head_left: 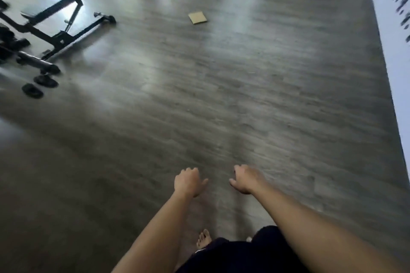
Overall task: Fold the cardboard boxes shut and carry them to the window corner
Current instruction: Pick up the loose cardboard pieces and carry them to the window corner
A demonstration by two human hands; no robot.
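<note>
Both my hands empty, left hand [188, 182] and right hand [246, 178] loosely curled over the floor [221, 95], flat cardboard piece [197, 17] far ahead, exercise bench [55, 26] at left.

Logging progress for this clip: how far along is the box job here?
Nothing visibly done: no folded box in view. Left hand and right hand hold nothing, fingers loosely curled. One flat cardboard piece lies on the floor ahead, beyond the hands, not yet picked up.
</note>
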